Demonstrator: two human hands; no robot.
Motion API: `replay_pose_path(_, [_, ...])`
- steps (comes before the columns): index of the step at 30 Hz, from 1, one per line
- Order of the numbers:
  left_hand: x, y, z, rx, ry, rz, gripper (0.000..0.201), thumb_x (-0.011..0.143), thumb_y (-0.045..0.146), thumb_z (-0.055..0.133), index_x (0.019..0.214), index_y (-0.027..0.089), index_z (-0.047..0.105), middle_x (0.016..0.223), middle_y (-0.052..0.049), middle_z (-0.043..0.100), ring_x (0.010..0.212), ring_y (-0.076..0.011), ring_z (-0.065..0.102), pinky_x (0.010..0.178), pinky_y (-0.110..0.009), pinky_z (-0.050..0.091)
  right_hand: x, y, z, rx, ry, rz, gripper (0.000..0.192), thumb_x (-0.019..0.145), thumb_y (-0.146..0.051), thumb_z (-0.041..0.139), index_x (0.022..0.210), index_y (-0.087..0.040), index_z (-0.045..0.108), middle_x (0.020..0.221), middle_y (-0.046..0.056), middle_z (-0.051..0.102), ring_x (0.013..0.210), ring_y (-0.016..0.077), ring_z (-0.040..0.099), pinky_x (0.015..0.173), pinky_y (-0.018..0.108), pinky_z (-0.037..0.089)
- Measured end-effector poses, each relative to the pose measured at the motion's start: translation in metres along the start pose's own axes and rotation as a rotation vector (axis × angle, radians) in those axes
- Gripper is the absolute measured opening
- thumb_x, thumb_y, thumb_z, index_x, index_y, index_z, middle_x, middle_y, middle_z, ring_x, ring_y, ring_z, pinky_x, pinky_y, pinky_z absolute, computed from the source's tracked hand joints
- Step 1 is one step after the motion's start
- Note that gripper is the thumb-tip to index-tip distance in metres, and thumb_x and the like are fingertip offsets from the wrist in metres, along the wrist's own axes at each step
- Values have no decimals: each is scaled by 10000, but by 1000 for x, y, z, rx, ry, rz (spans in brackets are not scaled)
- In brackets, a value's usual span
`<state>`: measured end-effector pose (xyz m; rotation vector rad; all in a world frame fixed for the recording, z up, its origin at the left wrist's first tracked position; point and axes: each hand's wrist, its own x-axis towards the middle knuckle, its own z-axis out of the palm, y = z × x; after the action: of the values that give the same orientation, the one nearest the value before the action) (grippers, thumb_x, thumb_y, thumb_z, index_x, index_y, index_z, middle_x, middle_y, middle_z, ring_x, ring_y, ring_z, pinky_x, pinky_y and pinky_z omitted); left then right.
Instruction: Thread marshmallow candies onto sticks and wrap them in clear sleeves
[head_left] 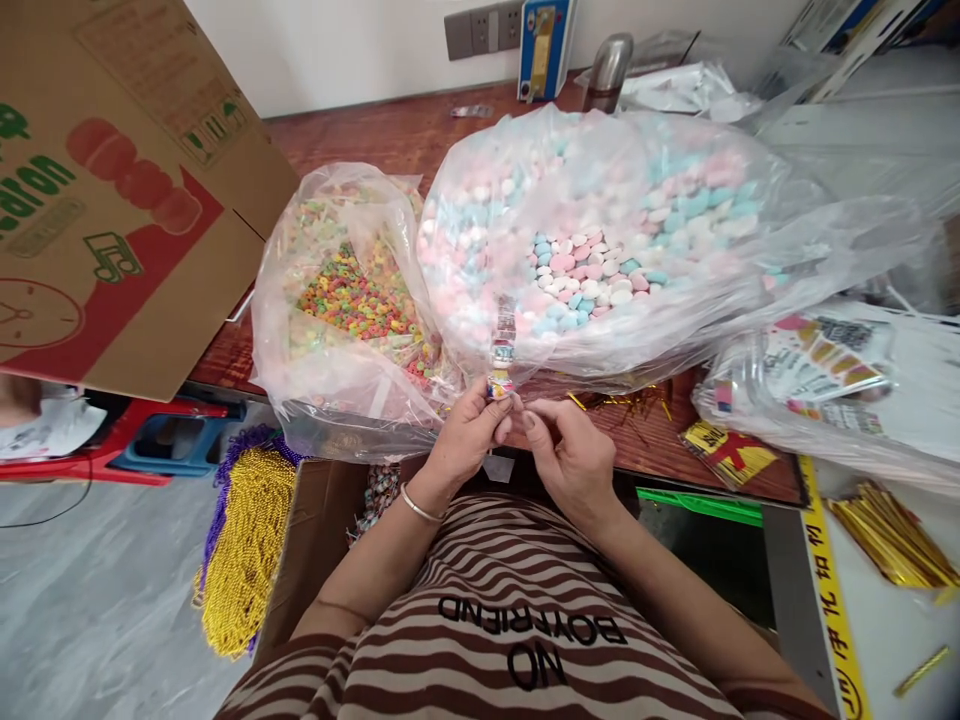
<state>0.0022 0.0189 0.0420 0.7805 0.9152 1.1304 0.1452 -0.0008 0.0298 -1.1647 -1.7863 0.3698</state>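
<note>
While bags of sweets crowd the table (660,450), a slim, light, crinkly candy packet (502,350) is pinched upright at its base by the left hand (469,435); the right hand (574,460) is curled beside it, empty.

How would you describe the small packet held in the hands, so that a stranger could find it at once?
Start at the big clear bag of pink, white and blue candies on the wooden table. Just below its front edge, the left hand and right hand meet. Between their fingertips stands the narrow clear packet, upright; unlike the wide bags, it is a slim strip with colourful contents at the bottom.
</note>
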Motion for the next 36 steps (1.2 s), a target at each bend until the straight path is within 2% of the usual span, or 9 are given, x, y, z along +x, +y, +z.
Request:
replay_pose_path(2, [-2, -2, -1, 47, -44, -10, 273, 848, 387, 761, 948, 182, 610, 688, 69, 508, 454, -21, 343, 431, -175, 232, 6, 5, -1, -37, 46, -11, 136, 1015, -251, 543, 1090, -215, 651, 930, 66, 732, 838, 192, 689, 749, 306, 526])
replay_pose_path(5, [-6, -1, 1, 60, -86, -28, 278, 861, 404, 747, 970, 192, 603, 662, 75, 457, 459, -29, 339, 430, -176, 220, 12, 12, -1, -94, 9, -97, 138, 1015, -218, 530, 1078, -201, 652, 949, 82, 737, 869, 204, 691, 764, 320, 526])
replay_pose_path(12, [-11, -2, 3, 29, -124, -79, 310, 857, 412, 750, 1049, 195, 639, 666, 57, 481, 511, -46, 389, 458, -165, 242, 15, 16, -4, -353, -22, -246, 173, 1007, -181, 493, 909, -184, 635, 780, 61, 655, 733, 196, 580, 683, 340, 414])
replay_pose_path(17, [-7, -13, 11, -25, 7, 7, 421, 851, 387, 758, 1217, 214, 644, 623, 79, 469, 462, -43, 337, 437, -172, 260, 14, 13, -2, -477, 6, -383, 209, 1006, -199, 484, 817, -210, 573, 682, 37, 564, 655, 200, 472, 651, 364, 345])
replay_pose_path(20, [-5, -18, 15, -56, 109, 12, 476, 813, 406, 791, 1226, 225, 637, 641, 83, 502, 435, -37, 306, 402, -173, 237, 14, 14, 0, -464, -14, -437, 229, 1001, -173, 481, 786, -222, 541, 664, 28, 543, 656, 198, 462, 654, 363, 333])
replay_pose_path(24, [-2, -22, 16, -89, 198, -6, 432, 763, 442, 827, 1087, 207, 664, 578, 100, 460, 429, -34, 286, 401, -161, 232, 16, 19, 3, -391, -91, -443, 253, 1006, -175, 465, 765, -225, 524, 691, 27, 551, 661, 188, 461, 647, 360, 319])
replay_pose_path(27, [-1, -21, 15, -86, 194, -13, 441, 748, 428, 838, 1098, 212, 677, 581, 95, 482, 445, -40, 326, 421, -155, 267, 18, 24, 4, -360, -79, -387, 240, 993, -174, 474, 766, -220, 538, 693, 26, 552, 654, 184, 465, 637, 345, 334])
replay_pose_path(33, [-3, -15, 13, -32, 142, -15, 451, 832, 357, 748, 1268, 262, 685, 825, 18, 662, 610, -79, 504, 546, -169, 414, 19, 30, 5, -249, -24, -258, 135, 965, -163, 496, 872, -212, 581, 761, 40, 625, 716, 180, 575, 661, 296, 438])
replay_pose_path(36, [-3, -14, 11, 154, 187, 94, 350, 874, 327, 705, 1215, 251, 730, 1031, -31, 723, 866, -141, 624, 758, -227, 507, 15, 27, 7, -290, 39, -278, 82, 975, -188, 533, 1012, -185, 606, 849, 74, 689, 768, 192, 621, 696, 306, 464])
